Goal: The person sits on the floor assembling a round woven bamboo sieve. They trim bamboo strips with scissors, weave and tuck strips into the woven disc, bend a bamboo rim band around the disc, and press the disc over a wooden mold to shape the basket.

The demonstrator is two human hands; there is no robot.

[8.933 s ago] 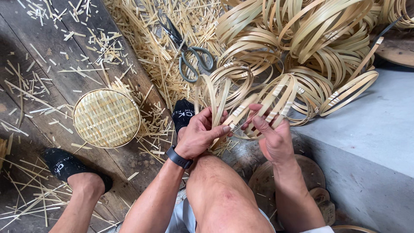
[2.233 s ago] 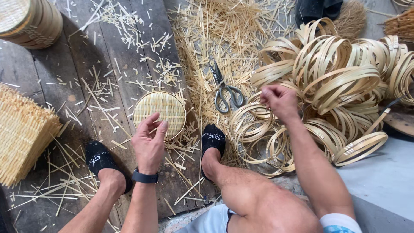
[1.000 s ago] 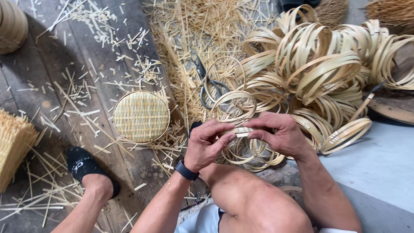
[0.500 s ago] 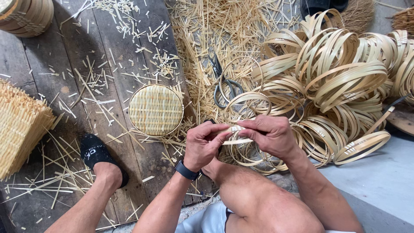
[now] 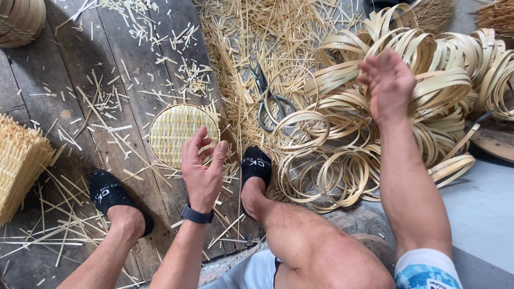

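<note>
On the plank floor (image 5: 80, 139) between the person's feet, a round woven mat (image 5: 179, 134) is lying flat among scattered bamboo splinters (image 5: 160, 48). The left hand (image 5: 202, 166) is hovering just beside the mat's lower right edge, fingers spread and slightly curled, holding nothing; a dark watch (image 5: 196, 215) is sitting on that wrist. The right hand (image 5: 390, 83) is hanging open above a heap of bamboo hoops (image 5: 428, 91), fingers loose and empty, and whether it is touching the strips below it cannot be told. Thinner rings (image 5: 321, 171) are lying nearer the right foot, which is wearing a black shoe (image 5: 256, 166); the other black shoe (image 5: 110, 192) is resting on the planks to the left. A pair of scissors (image 5: 267, 101) is lying on the straw between the mat and the hoops, partly under a thin ring. A stack of woven pieces (image 5: 19, 160) is showing at the left edge, and part of a basket (image 5: 21, 18) is peeking in at the top left corner. A grey concrete slab (image 5: 482, 214) is lying under the right arm.
</note>
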